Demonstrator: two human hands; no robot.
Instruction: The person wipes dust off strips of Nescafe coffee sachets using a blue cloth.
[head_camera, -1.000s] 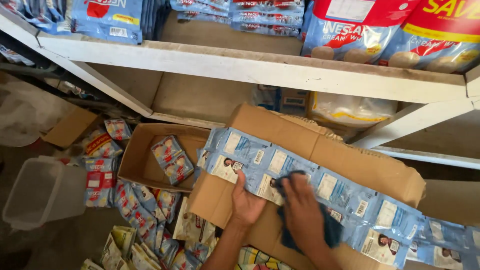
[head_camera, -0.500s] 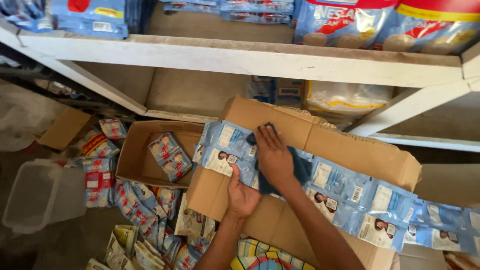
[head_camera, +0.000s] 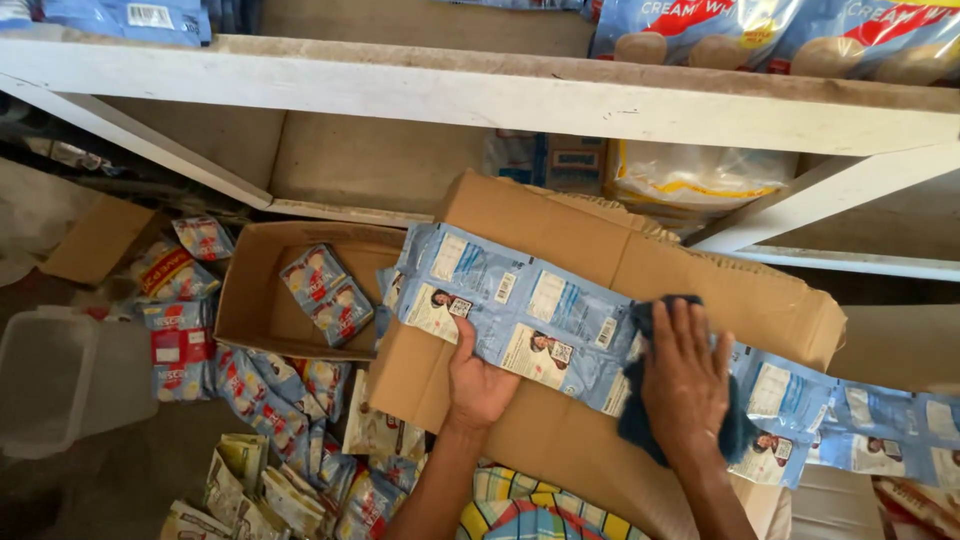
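Blue cloth (head_camera: 640, 425) under flat-spread right hand (head_camera: 685, 385), atop sachet strip (head_camera: 520, 310).

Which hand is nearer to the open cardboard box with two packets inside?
Left. The left hand holds the sachet strip just right of the open box. The right hand presses a dark cloth farther right.

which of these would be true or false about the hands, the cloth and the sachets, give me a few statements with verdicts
1. The right hand presses a dark blue cloth onto the strip of sachets. True.
2. The left hand holds a plastic tub. False: it grips the strip's lower edge.
3. The strip lies across a cardboard box. True.
4. The small open box is empty. False: sachets lie inside.
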